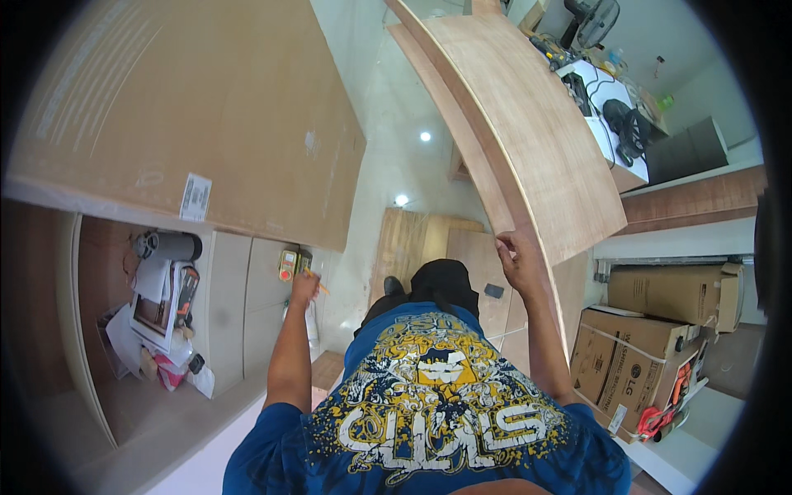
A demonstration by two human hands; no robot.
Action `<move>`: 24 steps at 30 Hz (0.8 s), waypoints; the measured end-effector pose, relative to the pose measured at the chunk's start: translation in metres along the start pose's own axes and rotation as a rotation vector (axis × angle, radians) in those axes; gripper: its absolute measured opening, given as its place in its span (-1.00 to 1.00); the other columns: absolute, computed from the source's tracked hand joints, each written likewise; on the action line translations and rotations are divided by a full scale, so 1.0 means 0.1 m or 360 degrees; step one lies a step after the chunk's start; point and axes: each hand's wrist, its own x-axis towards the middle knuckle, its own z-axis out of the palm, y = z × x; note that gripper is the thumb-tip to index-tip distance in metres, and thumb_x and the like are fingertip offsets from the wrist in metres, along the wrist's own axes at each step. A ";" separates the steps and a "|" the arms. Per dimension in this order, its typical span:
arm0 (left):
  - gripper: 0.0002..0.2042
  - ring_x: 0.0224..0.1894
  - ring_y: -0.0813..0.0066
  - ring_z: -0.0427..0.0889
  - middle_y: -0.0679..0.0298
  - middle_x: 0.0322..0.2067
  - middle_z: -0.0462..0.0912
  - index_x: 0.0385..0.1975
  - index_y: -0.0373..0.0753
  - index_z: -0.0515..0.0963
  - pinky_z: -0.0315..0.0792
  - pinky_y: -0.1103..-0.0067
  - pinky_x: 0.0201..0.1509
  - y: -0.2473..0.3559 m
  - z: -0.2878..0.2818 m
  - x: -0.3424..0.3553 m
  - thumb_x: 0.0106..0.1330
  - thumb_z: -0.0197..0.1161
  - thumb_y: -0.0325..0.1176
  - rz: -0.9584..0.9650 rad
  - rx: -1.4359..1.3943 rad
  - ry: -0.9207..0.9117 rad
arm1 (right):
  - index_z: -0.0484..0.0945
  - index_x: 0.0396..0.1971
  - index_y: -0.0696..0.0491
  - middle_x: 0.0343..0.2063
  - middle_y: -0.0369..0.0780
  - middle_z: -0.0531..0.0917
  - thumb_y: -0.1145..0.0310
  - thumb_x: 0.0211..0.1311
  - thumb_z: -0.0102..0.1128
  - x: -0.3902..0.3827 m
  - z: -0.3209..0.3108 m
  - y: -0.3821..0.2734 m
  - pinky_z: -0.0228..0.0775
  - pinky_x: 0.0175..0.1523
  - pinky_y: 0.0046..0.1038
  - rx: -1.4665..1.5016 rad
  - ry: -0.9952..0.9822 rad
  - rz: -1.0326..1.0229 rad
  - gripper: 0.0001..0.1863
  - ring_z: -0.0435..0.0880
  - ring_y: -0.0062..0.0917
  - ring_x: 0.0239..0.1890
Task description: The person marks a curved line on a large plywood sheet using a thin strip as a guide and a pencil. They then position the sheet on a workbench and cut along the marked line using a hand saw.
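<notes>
My left hand (305, 289) is closed around a thin orange-yellow pencil (321, 283), held out to the left of my body. Just beyond it, beside the pale cabinet front, sits a yellow-and-grey tool (289, 265) with a reddish round part. To the right, my right hand (520, 262) has its fingers pinched at the near inner edge of a long plywood board (474, 107). That board has a raised edge and a wide top face (544, 107) stretching away from me. My right forearm runs along its near end.
A large cardboard box (206, 107) fills the left, above an open shelf (107, 330) of papers and tools. Wooden boards (412, 239) and a small dark object (494, 291) lie by my legs. Cartons (615, 363) stand right; a white worktop (606, 136) with tools and a fan (596, 23) stands beyond.
</notes>
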 end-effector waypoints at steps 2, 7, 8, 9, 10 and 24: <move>-0.79 -0.67 0.50 0.51 0.28 -0.66 0.53 -0.46 -0.29 0.56 0.42 0.53 -0.61 0.58 -0.01 0.41 0.34 0.26 -0.30 0.0108 0.0026 -0.0004 | 0.58 -0.08 0.16 -0.30 -0.05 0.65 0.48 0.29 0.25 0.40 0.03 0.00 0.49 -0.08 -0.28 -0.0088 0.0057 -0.0004 -0.77 0.67 -0.23 -0.23; -0.76 -0.59 0.52 0.56 0.27 -0.61 0.58 -0.40 -0.34 0.59 0.45 0.54 -0.52 1.77 0.40 1.04 0.39 0.25 -0.26 0.0351 0.0176 -0.0112 | 0.46 0.16 0.15 -0.07 0.00 0.59 0.49 0.26 0.24 1.68 0.09 0.15 0.48 0.04 -0.27 -0.0122 0.0249 -0.0118 -0.55 0.62 -0.17 -0.09; -0.75 -0.57 0.53 0.57 0.26 -0.60 0.59 -0.39 -0.35 0.61 0.45 0.54 -0.50 1.91 0.43 1.16 0.39 0.26 -0.25 0.0388 0.0223 -0.0130 | 0.43 0.21 0.15 0.01 0.02 0.56 0.49 0.25 0.24 1.98 0.12 0.21 0.48 0.08 -0.26 -0.0130 0.0267 -0.0175 -0.49 0.60 -0.15 -0.03; -0.75 -0.55 0.53 0.58 0.26 -0.60 0.60 -0.37 -0.35 0.62 0.46 0.55 -0.48 2.01 0.49 1.25 0.39 0.26 -0.25 0.0421 0.0263 -0.0153 | 0.39 0.27 0.15 0.08 0.04 0.53 0.49 0.24 0.24 2.29 0.13 0.27 0.47 0.12 -0.25 -0.0142 0.0282 -0.0232 -0.44 0.58 -0.12 0.02; -0.74 -0.54 0.51 0.58 0.25 -0.59 0.61 -0.35 -0.35 0.63 0.46 0.53 -0.45 2.18 0.58 1.30 0.39 0.26 -0.23 0.0423 0.0248 -0.0141 | 0.35 0.30 0.16 0.12 0.06 0.49 0.47 0.24 0.25 2.59 0.12 0.37 0.45 0.16 -0.23 -0.0175 0.0278 -0.0270 -0.39 0.54 -0.09 0.09; -0.70 -0.45 0.32 0.61 0.10 -0.48 0.67 -0.23 -0.33 0.66 0.46 0.39 -0.30 3.95 1.00 1.76 0.36 0.28 -0.16 0.0668 0.0357 0.0179 | 0.18 0.41 0.17 0.33 0.12 0.30 0.24 0.22 0.32 5.28 0.65 0.93 0.27 0.39 -0.13 -0.0097 -0.0109 -0.0068 -0.19 0.32 0.02 0.37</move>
